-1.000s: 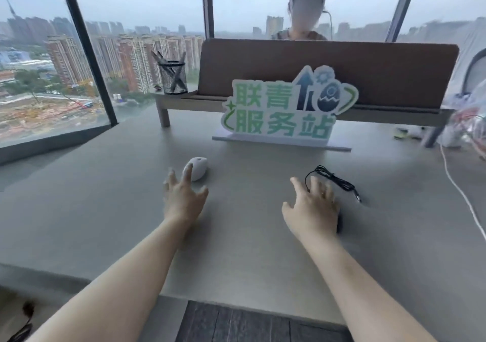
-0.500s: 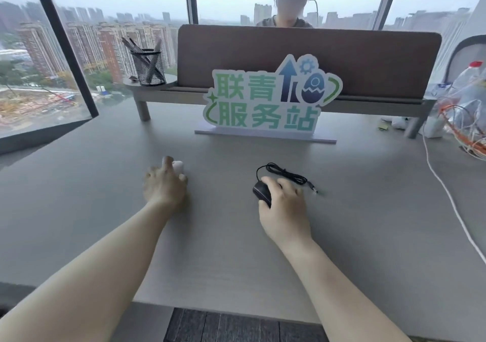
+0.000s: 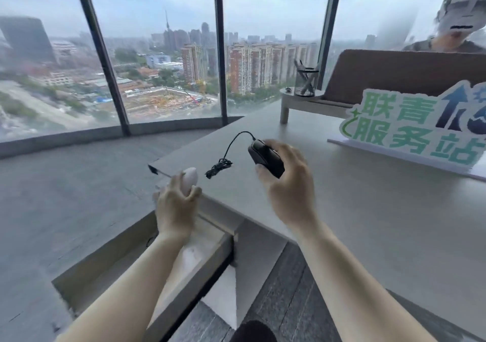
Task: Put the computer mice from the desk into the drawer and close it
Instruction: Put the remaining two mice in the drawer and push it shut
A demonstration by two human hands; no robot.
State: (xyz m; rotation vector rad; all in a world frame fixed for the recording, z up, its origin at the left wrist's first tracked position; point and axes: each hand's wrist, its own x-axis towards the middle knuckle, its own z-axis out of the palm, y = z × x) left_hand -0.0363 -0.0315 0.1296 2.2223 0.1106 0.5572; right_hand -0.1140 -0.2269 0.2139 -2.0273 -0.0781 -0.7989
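Gripping white mouse [image 3: 190, 179] in left hand [image 3: 175, 205], black mouse [image 3: 265, 157] in right hand [image 3: 286, 181].

One head-worn wide-angle view looks forward and down, turned toward the left corner of the grey matte surface [image 3: 368, 210], close over both forearms, with tall curved glass windows [image 3: 163, 65] beyond.

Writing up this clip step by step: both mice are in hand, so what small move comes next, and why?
Probably lower the left hand with the white mouse into the open drawer directly beneath it; the right hand follows with the black wired mouse.
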